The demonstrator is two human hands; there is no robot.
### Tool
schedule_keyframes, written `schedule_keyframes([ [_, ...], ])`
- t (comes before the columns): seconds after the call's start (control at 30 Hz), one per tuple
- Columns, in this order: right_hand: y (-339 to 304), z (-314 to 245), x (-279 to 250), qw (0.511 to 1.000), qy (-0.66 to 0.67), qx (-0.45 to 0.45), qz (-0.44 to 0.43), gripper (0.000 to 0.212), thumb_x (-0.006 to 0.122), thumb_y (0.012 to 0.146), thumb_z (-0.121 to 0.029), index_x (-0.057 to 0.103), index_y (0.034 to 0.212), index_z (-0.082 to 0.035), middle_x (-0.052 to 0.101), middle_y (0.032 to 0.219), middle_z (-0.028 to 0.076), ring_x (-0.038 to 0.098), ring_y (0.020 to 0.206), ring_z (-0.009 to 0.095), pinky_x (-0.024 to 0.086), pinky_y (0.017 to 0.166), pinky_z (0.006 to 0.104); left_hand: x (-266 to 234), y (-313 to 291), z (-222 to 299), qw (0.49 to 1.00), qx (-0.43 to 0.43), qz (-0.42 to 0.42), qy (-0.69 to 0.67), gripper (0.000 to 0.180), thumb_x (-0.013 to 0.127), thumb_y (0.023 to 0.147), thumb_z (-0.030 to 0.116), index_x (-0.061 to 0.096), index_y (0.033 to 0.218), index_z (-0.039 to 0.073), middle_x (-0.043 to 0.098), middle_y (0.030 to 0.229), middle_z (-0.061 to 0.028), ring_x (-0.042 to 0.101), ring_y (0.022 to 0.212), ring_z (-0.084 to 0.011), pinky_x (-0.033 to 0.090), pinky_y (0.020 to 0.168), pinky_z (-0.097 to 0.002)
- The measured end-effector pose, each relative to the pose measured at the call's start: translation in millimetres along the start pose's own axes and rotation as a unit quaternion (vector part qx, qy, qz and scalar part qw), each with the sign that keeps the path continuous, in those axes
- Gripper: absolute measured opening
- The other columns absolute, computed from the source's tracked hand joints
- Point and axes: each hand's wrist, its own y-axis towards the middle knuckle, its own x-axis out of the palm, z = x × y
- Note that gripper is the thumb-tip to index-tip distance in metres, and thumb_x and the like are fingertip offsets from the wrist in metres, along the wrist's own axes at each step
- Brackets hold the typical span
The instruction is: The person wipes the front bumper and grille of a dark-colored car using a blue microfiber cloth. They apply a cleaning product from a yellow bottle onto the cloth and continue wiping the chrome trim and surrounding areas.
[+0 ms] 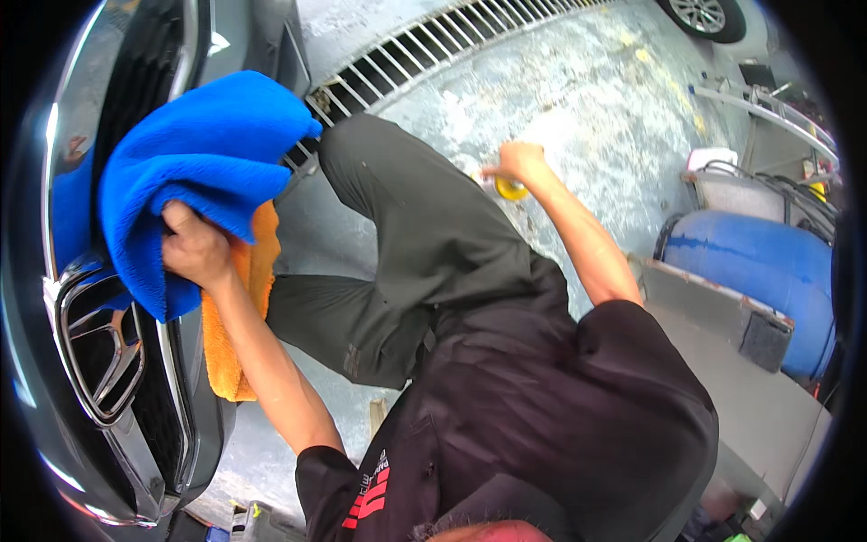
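My left hand (194, 248) is closed on a blue microfiber cloth (208, 126), which is bunched and draped against the front of a dark car (212, 434). An orange cloth (230, 352) hangs beneath my left wrist and forearm; whether the same hand grips it is hidden. My right hand (521, 163) is held out over the floor on the other side, its fingers curled. A round yellow thing (511, 189) shows just under that hand. Its kind is too small to make out.
Chrome trim and a badge (104, 352) sit on the car's grille. A metal floor grate (406, 59) runs beyond my knees. To the right lie a blue barrel (750, 271), a grey metal panel (722, 361) and black hoses (786, 190). Another car's wheel (700, 14) stands at the far right.
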Motion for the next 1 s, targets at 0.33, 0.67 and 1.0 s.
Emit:
schedule_keyframes([
  [0.33, 36.8, 23.5, 25.1, 1.000, 0.014, -0.021, -0.008, 0.048, 0.079, 0.080, -0.040, 0.081, 0.111, -0.003, 0.079, 0.117, 0.020, 0.077, 0.108, 0.036, 0.061, 0.092, 0.0462, -2.7, 7.1, 8.7, 0.999, 0.038, -0.010, 0.031, 0.040, 0.069, 0.106, 0.031, 0.074, 0.111, -0.008, 0.079, 0.100, -0.0139, 0.071, 0.091, -0.0274, 0.053, 0.088, -0.0434],
  [0.67, 182.6, 111.1, -145.4, 0.978, -0.169, -0.072, 0.099, 0.066, 0.100, 0.055, -0.042, 0.080, 0.108, -0.007, 0.080, 0.113, 0.017, 0.077, 0.109, 0.034, 0.062, 0.093, 0.0459, -0.3, 1.2, 15.3, 0.999, -0.013, -0.049, -0.003, 0.016, 0.072, 0.100, 0.010, 0.076, 0.107, -0.003, 0.077, 0.103, -0.0110, 0.074, 0.095, -0.0234, 0.056, 0.084, -0.0363],
  [1.0, 350.7, -35.2, -396.6, 0.936, -0.174, -0.210, 0.222, 0.077, 0.100, 0.052, -0.032, 0.067, 0.117, -0.009, 0.078, 0.110, 0.018, 0.076, 0.108, 0.037, 0.062, 0.090, 0.0487, -31.1, -50.7, -21.3, 0.962, -0.008, -0.090, 0.257, 0.025, 0.067, 0.101, 0.005, 0.073, 0.124, 0.000, 0.074, 0.124, -0.0136, 0.071, 0.115, -0.0273, 0.053, 0.101, -0.0420],
])
